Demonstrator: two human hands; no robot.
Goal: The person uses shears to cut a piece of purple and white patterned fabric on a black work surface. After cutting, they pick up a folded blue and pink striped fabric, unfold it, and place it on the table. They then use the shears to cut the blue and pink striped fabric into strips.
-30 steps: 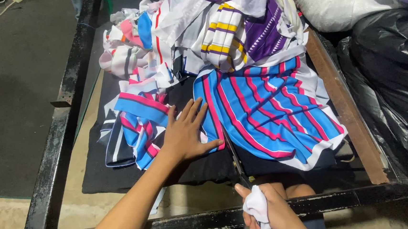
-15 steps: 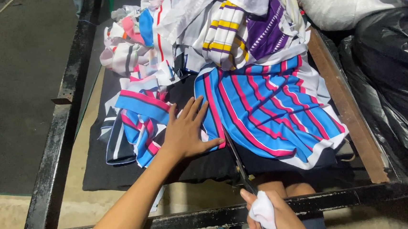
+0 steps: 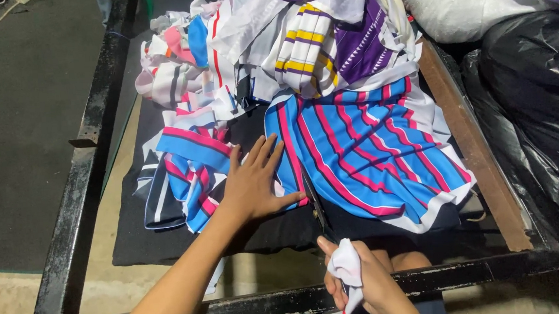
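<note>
My left hand (image 3: 255,181) lies flat, fingers spread, on a blue cloth with pink and white stripes (image 3: 364,151), pressing down its left edge. My right hand (image 3: 360,282) grips the handles of dark scissors (image 3: 315,203), with a white rag wrapped around the grip. The scissor blades point away from me along the cloth's left edge, just right of my left thumb. A cut-off strip of the same striped cloth (image 3: 185,167) lies bunched to the left of my left hand. Everything rests on a black mat (image 3: 135,246).
A heap of white, purple, yellow and pink fabric pieces (image 3: 284,38) fills the far side of the black metal-framed table (image 3: 73,211). A black plastic bag (image 3: 539,112) and a white sack (image 3: 459,0) stand at the right. Dark floor lies to the left.
My right hand with the scissors has drawn slightly lower and nearer to me. My left hand stays pressed on the striped cloth.
</note>
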